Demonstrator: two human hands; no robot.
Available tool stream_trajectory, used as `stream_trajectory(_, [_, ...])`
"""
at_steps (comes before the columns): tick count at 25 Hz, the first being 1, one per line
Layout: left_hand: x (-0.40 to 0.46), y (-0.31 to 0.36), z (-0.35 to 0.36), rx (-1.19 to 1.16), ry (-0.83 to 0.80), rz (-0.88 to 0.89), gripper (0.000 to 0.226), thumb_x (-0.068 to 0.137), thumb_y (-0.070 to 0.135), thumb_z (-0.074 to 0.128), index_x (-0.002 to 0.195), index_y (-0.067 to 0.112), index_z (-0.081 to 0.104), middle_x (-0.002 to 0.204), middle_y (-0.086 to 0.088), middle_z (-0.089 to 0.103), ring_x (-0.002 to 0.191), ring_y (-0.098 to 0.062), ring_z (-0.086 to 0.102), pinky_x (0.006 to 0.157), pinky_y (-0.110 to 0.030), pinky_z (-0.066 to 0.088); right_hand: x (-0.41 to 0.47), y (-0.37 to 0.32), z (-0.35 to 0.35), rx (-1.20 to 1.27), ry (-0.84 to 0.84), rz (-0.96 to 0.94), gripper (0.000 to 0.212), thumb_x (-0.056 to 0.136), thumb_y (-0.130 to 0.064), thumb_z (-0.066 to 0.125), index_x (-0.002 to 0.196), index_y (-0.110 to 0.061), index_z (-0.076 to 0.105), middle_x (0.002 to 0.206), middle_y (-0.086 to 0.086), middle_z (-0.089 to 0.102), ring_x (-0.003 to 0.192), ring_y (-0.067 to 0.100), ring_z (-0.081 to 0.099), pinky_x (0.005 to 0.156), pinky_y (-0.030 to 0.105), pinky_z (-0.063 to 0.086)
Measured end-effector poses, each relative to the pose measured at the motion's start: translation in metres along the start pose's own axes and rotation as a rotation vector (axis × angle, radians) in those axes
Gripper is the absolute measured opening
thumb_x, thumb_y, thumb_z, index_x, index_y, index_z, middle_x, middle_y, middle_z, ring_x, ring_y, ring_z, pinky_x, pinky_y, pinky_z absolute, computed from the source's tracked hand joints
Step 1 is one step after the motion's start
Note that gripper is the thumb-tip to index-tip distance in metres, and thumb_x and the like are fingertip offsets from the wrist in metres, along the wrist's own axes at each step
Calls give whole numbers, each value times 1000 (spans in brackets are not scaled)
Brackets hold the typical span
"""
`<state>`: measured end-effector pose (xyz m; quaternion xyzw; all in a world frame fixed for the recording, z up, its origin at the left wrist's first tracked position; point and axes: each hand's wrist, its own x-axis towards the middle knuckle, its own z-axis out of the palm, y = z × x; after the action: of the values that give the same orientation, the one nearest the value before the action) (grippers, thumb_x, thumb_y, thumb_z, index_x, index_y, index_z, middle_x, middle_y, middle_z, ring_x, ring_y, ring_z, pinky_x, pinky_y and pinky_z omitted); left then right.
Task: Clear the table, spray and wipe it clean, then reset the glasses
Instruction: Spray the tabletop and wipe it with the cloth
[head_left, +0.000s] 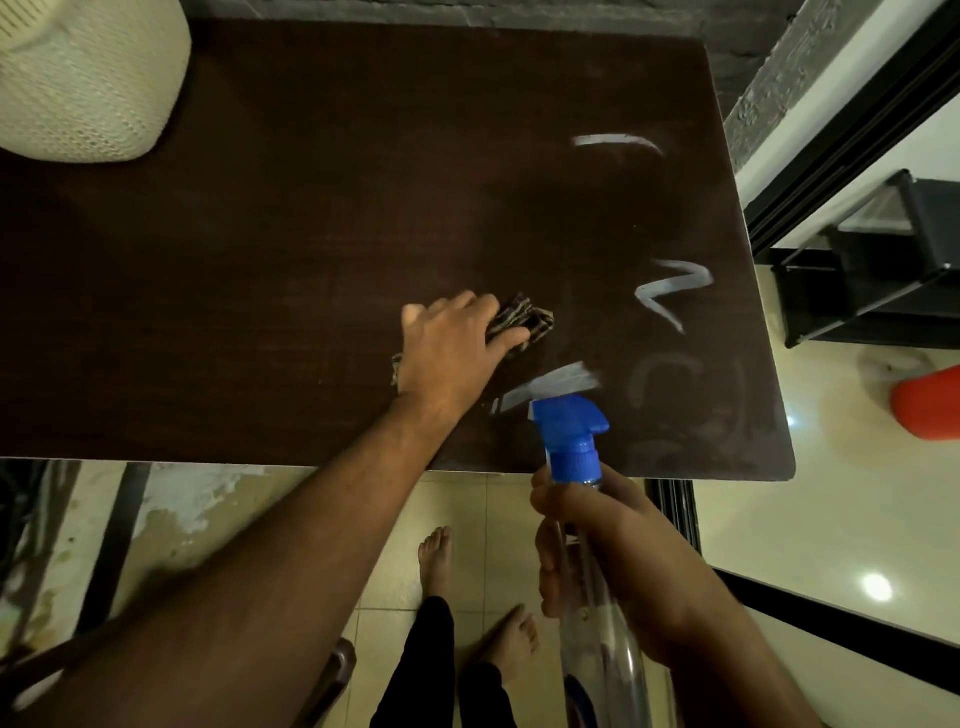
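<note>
Closest to the camera, the right hand (618, 561) is wrapping its fingers around the neck of a clear spray bottle (602, 649), just under the blue trigger head (569, 436). The grip is closed tight on it, and the bottle is hanging off the near edge of the table rather than sitting on it, with the nozzle pointing out over the tabletop. Below that, two bare feet (436, 561) are standing on pale floor tiles.

Further out, the left hand (452, 348) is pressing flat on a patterned cloth (524, 325), fingers spread slightly and lying over it, so the cloth is pinned against the dark brown table (234, 286) right of centre. One corner of the cloth is poking out by the wrist.

Around the cloth, wet streaks (670, 293) are shining on the right part of the surface, one of them just beside the blue trigger head. No glasses are showing on the table.

At the far left corner, a cream mesh-textured container (88, 78) is sitting on the tabletop, well apart from both hands. Off to the right, past the table edge, a red object (930, 402) is lying on the floor near a black rack (883, 260).
</note>
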<state>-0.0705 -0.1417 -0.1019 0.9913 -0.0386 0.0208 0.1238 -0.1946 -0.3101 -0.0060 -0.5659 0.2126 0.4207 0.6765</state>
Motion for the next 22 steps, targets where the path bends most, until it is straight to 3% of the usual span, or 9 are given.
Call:
stream_trajectory(5, [-49, -10, -2, -48, 37, 4, 39, 88, 60, 43, 90, 24, 59, 82, 8, 55, 77, -15, 55, 75, -35, 31, -8, 3, 3, -14, 4, -20, 53, 67, -29, 73, 115, -17, 54, 76, 17, 57, 57, 29, 58, 57, 38, 51])
stream_trajectory(10, [-36, -6, 1, -32, 54, -93, 38, 91, 58, 44, 96, 24, 61, 89, 6, 60, 84, -17, 56, 79, -37, 30, -13, 8, 0, 11, -3, -39, 54, 65, -26, 72, 113, -12, 54, 72, 16, 57, 52, 26, 56, 51, 33, 50])
stream_trajectory(13, [-18, 0, 1, -39, 40, -105, 38, 92, 57, 44, 100, 24, 61, 92, 5, 60, 89, -17, 57, 82, -38, 30, -15, 10, -3, 10, -1, -64, 57, 65, -27, 72, 119, -18, 54, 75, 15, 58, 54, 26, 57, 51, 33, 51])
stream_trajectory(18, [-15, 2, 0, -52, 43, -99, 41, 92, 58, 43, 104, 23, 60, 92, 5, 59, 89, -16, 56, 81, -37, 30, -15, 8, -2, -30, 10, -102, 50, 72, -28, 73, 117, -17, 55, 75, 16, 57, 56, 28, 57, 54, 36, 52])
stream_trajectory(22, [-14, 2, 0, -43, 36, -97, 42, 92, 59, 41, 104, 23, 60, 92, 6, 58, 89, -16, 56, 80, -36, 27, -16, 5, -4, -26, 39, -143, 32, 86, -21, 68, 115, -17, 54, 69, 13, 57, 56, 28, 57, 56, 36, 52])
